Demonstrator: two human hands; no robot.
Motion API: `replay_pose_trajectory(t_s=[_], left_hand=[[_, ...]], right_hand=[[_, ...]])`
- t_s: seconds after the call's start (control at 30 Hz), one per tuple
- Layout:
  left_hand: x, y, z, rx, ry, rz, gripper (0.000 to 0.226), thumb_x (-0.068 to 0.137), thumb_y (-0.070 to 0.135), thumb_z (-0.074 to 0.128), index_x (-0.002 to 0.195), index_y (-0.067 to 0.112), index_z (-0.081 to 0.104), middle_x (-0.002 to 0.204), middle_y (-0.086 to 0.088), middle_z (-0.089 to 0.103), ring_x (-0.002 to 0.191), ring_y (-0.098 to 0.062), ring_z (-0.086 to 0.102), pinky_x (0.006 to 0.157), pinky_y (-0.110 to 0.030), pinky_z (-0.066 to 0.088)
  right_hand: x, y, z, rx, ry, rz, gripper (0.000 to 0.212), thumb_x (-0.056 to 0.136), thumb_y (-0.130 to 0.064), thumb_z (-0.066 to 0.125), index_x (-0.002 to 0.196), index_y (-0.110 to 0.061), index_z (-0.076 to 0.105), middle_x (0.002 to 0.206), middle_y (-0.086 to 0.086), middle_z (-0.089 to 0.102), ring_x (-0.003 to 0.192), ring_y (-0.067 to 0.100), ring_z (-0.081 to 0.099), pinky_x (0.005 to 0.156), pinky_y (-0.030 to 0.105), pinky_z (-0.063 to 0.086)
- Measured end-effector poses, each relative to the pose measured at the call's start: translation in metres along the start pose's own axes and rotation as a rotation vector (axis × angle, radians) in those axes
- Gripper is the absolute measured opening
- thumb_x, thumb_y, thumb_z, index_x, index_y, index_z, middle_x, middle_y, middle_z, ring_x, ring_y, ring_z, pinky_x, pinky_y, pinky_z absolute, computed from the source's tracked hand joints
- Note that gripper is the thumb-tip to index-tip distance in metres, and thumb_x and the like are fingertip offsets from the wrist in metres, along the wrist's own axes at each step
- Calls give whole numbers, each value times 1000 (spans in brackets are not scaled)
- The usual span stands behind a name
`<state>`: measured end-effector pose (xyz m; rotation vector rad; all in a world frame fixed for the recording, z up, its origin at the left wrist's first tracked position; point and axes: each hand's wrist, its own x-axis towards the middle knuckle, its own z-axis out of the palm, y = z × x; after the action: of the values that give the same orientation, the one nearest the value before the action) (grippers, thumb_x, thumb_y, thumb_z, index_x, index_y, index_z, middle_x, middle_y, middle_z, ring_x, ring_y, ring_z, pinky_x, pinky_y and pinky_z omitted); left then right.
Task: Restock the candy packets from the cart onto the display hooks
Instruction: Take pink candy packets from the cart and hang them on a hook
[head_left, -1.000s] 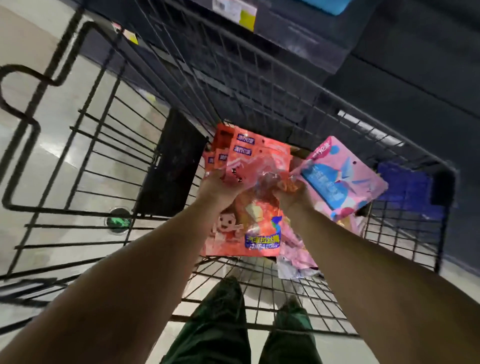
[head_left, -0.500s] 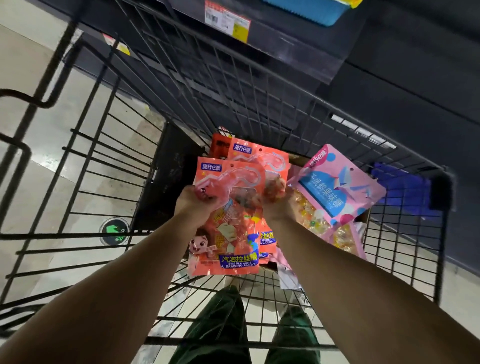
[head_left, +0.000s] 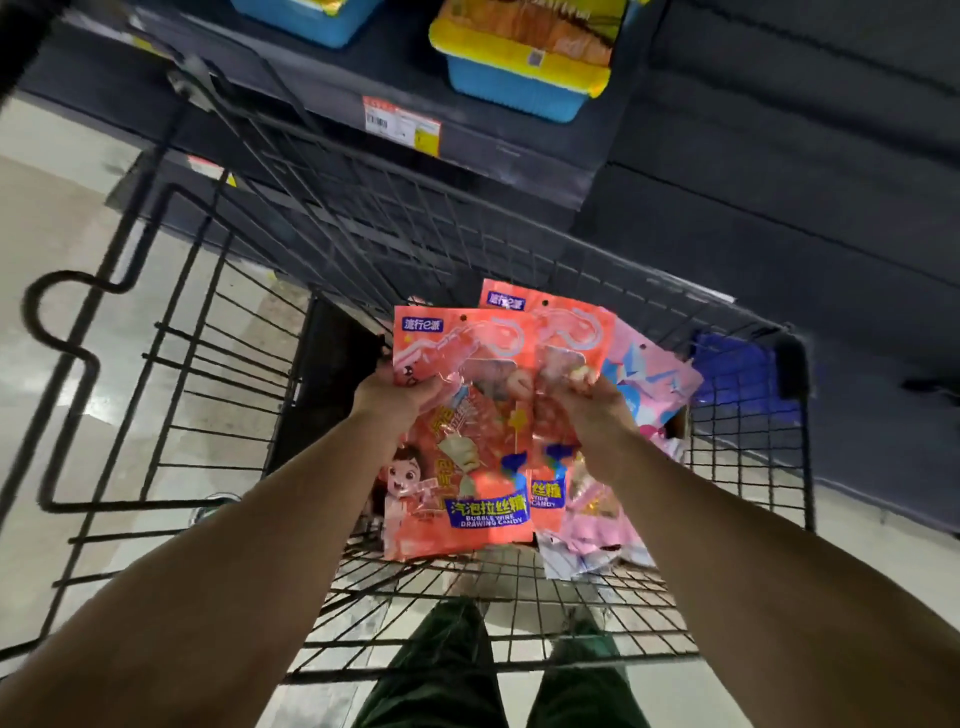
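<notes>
Several candy packets (head_left: 631, 374) in cart (head_left: 332, 249)

On the front orange candy packet (head_left: 462, 431) you hold, a blue band near the bottom reads "汽泡拉丝糖" over "BUBBLE WIRE DRAWING CANDY"; a blue tag at its top left reads "流行e派". The second orange packet (head_left: 561, 364), behind it, shows the same blue tag and part of the band, "丝糖". The shelf price label (head_left: 402, 126) is too blurred to read.
</notes>
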<state>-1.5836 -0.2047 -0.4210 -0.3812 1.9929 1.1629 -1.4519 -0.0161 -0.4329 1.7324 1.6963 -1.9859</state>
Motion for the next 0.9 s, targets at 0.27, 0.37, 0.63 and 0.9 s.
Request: replay_pose_trajectory(t_s=[0.27, 0.37, 0.63, 0.9], left_hand=[[-75, 92, 84, 79, -258, 259, 28, 77, 26, 85, 97, 12, 70, 97, -10, 72, 85, -26, 69, 71, -35, 55], [-111, 112, 134, 103, -332, 350, 19, 77, 25, 86, 88, 19, 72, 100, -9, 75, 85, -22, 70, 76, -30, 56], [-254, 121, 316, 164, -551, 546, 48, 61, 37, 91, 99, 14, 72, 100, -8, 77, 97, -28, 72, 95, -51, 55], [-442, 67, 518, 283, -792, 712, 41, 74, 31, 86, 107, 13, 69, 104, -4, 75, 100, -24, 71, 98, -46, 53]], right_hand=[[-58, -53, -115, 201, 156, -120, 20, 86, -33, 72, 84, -14, 69, 75, 2, 66, 71, 19, 62, 78, 41, 53], [-83, -55, -175, 263, 201, -192, 34, 77, -50, 75, 83, -17, 69, 83, 8, 74, 78, 25, 69, 81, 45, 57], [-165, -16, -385, 478, 321, -377, 36, 82, -45, 71, 90, -10, 64, 92, 15, 70, 84, 31, 66, 81, 47, 54], [-284, 74, -621, 495, 651, -454, 67, 63, -52, 77, 94, 6, 64, 94, 19, 74, 88, 35, 71, 84, 50, 59]])
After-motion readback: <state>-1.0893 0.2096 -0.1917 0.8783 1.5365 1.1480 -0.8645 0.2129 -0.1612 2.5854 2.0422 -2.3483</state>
